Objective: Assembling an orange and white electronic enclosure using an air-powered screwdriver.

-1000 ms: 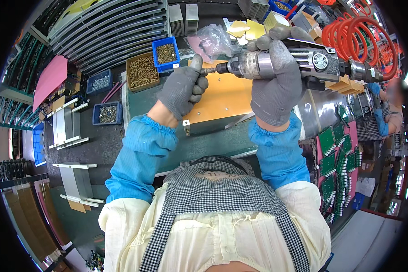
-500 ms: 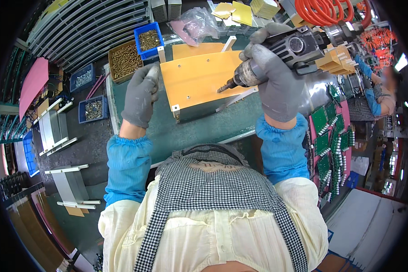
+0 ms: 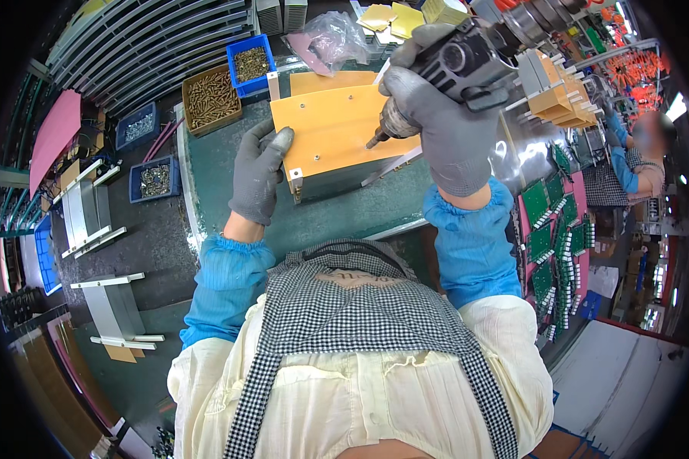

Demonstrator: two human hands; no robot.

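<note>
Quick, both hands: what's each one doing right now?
Left hand: open, resting flat against the orange panel.
Right hand: closed on the power screwdriver.

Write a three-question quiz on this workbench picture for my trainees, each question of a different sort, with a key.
1. True or false: the right hand holds a power screwdriver with its tip down on the orange panel.
2. What does the left hand touch? A) the blue bin B) the panel's left edge C) the plastic bag
3. Fill in: the brown tray of screws lies to the ____ of the blue bin.

Key: 1 true; 2 B; 3 left
</note>
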